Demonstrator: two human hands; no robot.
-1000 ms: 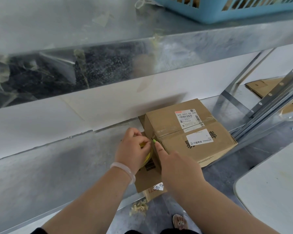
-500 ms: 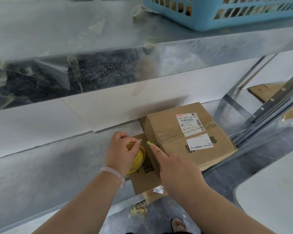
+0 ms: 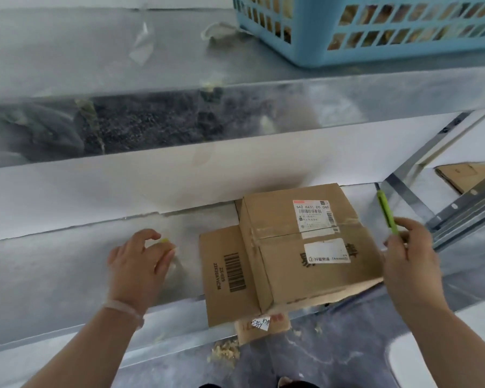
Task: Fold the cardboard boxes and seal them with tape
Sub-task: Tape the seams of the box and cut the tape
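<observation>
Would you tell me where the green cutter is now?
Head view, right side: the cutter is held in the right hand, just right of the box.

Galvanised metal shelving, white wall

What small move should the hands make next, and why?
Probably carry the green cutter in the right hand over to the left edge of the cardboard box, to cut the tape. The left hand grips the tape roll left of that edge; a strand between them is too blurred to confirm.
</observation>
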